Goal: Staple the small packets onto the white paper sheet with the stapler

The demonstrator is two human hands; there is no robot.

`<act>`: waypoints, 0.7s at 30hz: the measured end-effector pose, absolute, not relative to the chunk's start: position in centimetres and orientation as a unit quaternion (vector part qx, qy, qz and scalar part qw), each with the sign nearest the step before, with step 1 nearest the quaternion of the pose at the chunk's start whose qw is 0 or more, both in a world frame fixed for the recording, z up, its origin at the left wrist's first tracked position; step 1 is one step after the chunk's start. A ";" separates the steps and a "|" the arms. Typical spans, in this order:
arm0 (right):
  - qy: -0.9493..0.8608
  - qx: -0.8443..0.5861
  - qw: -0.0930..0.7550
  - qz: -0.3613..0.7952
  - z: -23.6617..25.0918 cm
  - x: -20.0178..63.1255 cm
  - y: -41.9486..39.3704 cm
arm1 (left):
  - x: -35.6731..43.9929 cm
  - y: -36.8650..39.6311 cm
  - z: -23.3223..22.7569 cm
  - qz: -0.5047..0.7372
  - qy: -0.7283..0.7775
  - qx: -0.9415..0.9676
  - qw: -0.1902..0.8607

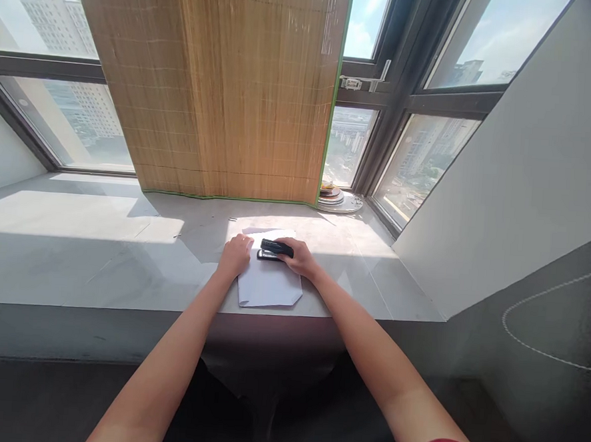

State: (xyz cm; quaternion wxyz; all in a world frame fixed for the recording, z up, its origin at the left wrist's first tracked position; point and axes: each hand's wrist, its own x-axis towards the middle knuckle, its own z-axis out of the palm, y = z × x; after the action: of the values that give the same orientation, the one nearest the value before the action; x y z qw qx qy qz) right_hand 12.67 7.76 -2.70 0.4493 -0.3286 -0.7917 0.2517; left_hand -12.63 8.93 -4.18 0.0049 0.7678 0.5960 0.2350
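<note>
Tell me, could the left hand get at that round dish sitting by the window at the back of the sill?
Probably yes, with a long stretch. The left hand rests on the white paper, and the round dish sits farther back and to the right. Bare sill lies between, but the right hand on the stapler is partly in the way.

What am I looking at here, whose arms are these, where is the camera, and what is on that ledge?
There is no machine here: these are a person's two bare arms, seen from a camera worn on the head, looking forward and down. That is why the arms seem to grow out of the bottom of the picture. The left hand presses on a white sheet of paper lying at the front of a pale stone window ledge. The right hand grips a black stapler set on the far edge of the paper. Behind them hangs a bamboo blind, and a small round dish stands in the corner by the window. City buildings show outside.
</note>
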 end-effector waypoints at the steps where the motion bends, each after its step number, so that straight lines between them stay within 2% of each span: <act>1: -0.784 -0.325 0.459 0.264 -2.8 12.9 7.9 | -12.7 9.0 -4.3 0.242 0.590 0.770 0.012; 8: -0.759 -0.319 0.485 0.296 -3.1 13.0 8.1 | -13.2 9.3 -4.7 0.256 0.581 0.772 0.029; 11: -0.763 -0.315 0.466 0.319 -2.6 13.0 7.9 | -13.2 9.2 -4.6 0.264 0.584 0.767 0.044; 17: -0.702 -0.380 0.485 0.357 -1.6 14.2 8.0 | -13.2 9.1 -4.5 0.272 0.588 0.760 0.059; 21: -0.706 -0.386 0.438 0.401 -1.7 14.7 8.1 | -12.9 9.1 -4.5 0.300 0.586 0.749 0.072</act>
State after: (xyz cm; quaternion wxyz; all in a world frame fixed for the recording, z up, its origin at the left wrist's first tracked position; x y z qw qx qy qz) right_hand 14.66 8.06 -1.70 0.4379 -0.3856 -0.7064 0.4007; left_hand -12.93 9.07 -4.48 0.0719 0.7492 0.5862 0.2999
